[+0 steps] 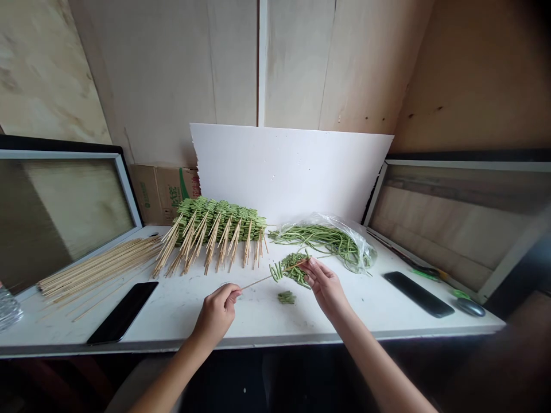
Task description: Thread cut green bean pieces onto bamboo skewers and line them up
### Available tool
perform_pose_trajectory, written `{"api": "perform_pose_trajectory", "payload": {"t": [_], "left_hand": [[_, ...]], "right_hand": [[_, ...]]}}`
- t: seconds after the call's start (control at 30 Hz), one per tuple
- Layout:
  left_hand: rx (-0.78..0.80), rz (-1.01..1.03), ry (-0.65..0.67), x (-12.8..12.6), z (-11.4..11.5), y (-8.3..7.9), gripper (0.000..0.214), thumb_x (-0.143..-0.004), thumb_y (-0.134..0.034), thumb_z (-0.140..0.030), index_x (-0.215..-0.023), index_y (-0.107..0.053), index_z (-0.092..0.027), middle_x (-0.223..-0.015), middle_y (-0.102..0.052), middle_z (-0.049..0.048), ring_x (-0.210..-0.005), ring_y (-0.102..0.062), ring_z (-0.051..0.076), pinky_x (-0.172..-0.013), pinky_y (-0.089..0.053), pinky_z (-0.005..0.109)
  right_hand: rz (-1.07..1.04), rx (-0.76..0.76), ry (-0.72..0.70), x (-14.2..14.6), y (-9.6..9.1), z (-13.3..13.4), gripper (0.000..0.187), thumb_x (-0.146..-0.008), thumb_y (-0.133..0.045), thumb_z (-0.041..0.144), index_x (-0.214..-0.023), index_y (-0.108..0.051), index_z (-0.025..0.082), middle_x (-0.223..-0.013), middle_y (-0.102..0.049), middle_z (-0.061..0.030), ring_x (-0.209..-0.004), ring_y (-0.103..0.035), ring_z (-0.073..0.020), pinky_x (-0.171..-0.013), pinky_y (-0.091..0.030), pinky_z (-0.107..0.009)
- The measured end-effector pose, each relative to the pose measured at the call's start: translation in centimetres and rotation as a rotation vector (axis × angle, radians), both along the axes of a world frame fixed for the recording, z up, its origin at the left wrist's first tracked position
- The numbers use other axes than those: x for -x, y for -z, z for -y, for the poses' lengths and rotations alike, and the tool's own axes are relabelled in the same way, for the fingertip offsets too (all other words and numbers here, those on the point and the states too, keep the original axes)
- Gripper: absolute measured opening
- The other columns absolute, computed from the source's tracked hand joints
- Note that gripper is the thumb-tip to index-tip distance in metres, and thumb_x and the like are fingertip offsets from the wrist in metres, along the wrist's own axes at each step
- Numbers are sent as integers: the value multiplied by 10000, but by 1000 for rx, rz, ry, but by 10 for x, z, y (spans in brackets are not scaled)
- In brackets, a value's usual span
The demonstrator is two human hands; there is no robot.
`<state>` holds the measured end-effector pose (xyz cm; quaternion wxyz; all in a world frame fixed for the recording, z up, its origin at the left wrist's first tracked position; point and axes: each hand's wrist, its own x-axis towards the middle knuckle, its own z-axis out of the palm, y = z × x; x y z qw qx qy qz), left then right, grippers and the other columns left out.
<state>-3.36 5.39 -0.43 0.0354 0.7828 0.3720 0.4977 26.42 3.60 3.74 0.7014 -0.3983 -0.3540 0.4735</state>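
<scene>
My left hand (218, 308) pinches the near end of a thin bamboo skewer (260, 280) that points up and to the right. A folded green long bean (289, 268) is threaded on the skewer's far end, and my right hand (323, 282) grips that bean and the skewer tip. A small folded piece of bean (286, 297) lies on the white table (181, 310) between my hands. Behind them lies a row of finished bean skewers (215, 229). A clear plastic bag of loose long beans (327, 240) sits just beyond my right hand.
A pile of bare bamboo skewers (101, 267) lies at the left. A black phone (123, 312) rests near the front left edge, another black phone (418, 293) at the right. A white board (288, 169) leans on the wall; framed panels stand on both sides.
</scene>
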Motion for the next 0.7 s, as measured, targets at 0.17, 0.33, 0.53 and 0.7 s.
{"api": "perform_pose_trajectory", "payload": {"t": [0.17,0.33,0.53,0.7], "left_hand": [[0,-5,-7,1,-1,0,222,-977,-469,-149,-866,-654,-204,-682,-643,0,-608,-623,143,-625,-491,224],[-18,-16,9,2,-1,1,232,-955,-450,-106,-872,-642,-207,-717,-669,10,-646,-662,150,-645,-515,227],[-51,-44,-6,5,-1,3,261,-917,-443,-53,-890,-647,-213,-777,-713,23,-698,-700,159,-666,-535,236],[-89,-70,-20,5,-1,2,298,-903,-418,-15,-902,-640,-214,-811,-730,29,-755,-727,165,-688,-552,239]], "right_hand": [[16,-1,-1,-2,0,0,362,-712,-885,489,-948,-810,226,-1072,-799,-84,-1086,-721,-282,-714,-568,-297],[54,0,12,-3,-1,0,345,-703,-878,494,-908,-810,225,-1026,-808,-90,-1090,-720,-310,-736,-569,-329],[89,-19,2,-1,-2,1,322,-708,-878,485,-886,-810,225,-1006,-811,-100,-1067,-724,-318,-757,-564,-354],[130,-24,-23,0,-2,4,313,-729,-872,475,-906,-815,223,-1011,-810,-100,-1071,-718,-310,-788,-571,-366]]}}
